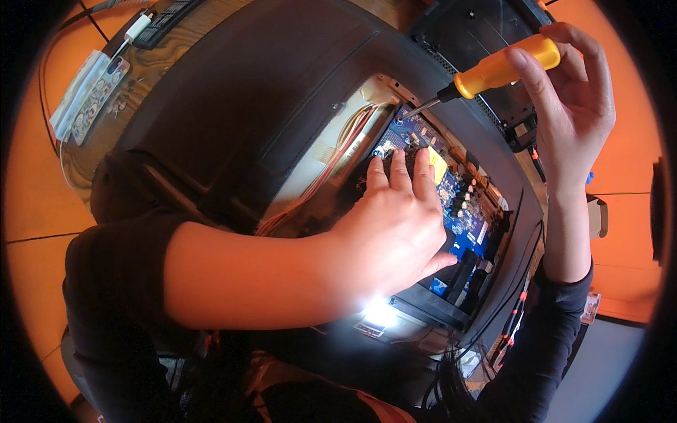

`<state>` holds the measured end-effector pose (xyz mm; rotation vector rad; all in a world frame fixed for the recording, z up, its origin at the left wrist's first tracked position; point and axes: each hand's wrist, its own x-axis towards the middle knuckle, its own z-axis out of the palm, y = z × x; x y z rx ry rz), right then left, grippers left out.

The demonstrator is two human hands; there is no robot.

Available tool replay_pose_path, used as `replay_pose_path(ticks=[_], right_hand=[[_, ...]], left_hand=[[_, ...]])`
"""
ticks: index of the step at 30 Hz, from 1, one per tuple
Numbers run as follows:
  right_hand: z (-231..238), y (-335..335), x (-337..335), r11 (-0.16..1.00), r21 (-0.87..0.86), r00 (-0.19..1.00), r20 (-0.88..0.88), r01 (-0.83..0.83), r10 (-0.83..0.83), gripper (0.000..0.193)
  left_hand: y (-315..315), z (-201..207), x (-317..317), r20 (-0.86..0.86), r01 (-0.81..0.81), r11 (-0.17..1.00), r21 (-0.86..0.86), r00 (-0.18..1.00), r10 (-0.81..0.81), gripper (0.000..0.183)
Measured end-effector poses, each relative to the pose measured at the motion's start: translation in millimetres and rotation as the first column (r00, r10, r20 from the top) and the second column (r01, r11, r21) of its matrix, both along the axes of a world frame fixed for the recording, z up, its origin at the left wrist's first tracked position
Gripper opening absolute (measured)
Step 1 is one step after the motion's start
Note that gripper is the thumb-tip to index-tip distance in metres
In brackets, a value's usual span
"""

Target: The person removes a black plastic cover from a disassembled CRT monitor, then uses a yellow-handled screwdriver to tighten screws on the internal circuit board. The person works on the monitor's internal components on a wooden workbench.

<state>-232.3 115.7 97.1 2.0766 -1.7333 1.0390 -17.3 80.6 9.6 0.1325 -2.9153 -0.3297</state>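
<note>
My right hand grips the yellow handle of a screwdriver, fingers and thumb near its butt end. The screwdriver slants down to the left, and its metal tip meets the upper corner of a blue circuit board, at or by a screw spot. My left hand rests over the board with fingers stretched out and thumb apart, holding nothing. Part of the board is hidden beneath it. The board sits in an opening of a large black housing. A yellow sticker shows beside my left fingertips.
A bundle of coloured wires runs along the opening's left side. Bright light glares below my left wrist. A black panel lies at the back right. A patterned phone case and a white plug lie far left.
</note>
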Motion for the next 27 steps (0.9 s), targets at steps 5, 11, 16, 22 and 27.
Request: replay_pose_path(ticks=[5,11,16,22,27], right_hand=[[-5.8,-2.4,1.8,0.981,-0.05,0.959,0.207,-0.189,0.195,0.036],[-16.6,-6.4,15.9,0.999,-0.049,0.992,0.126,-0.005,0.011,0.039],[-17.9,-12.0,39.1,0.984,0.019,0.895,0.417,-0.18,0.155,0.049],[-24.5,-21.4,40.1,0.938,-0.153,0.933,0.142,-0.31,0.331,0.067],[-18.0,-14.6,58.2,0.987,-0.023,0.909,0.386,-0.158,0.155,0.072]], left_hand=[[0.8,-0.8,0.0,-0.029,-0.016,1.0,-0.001,0.999,0.016,0.082],[0.2,-1.7,-0.3,-0.02,-0.017,1.0,0.001,1.0,0.017,0.081],[1.7,-0.6,-0.1,-0.018,-0.023,1.0,-0.001,1.0,0.023,0.08],[1.6,-0.7,-0.5,-0.036,-0.031,0.999,0.008,0.999,0.031,0.08],[2.3,-1.0,0.0,-0.016,-0.036,0.999,0.018,0.999,0.037,0.08]])
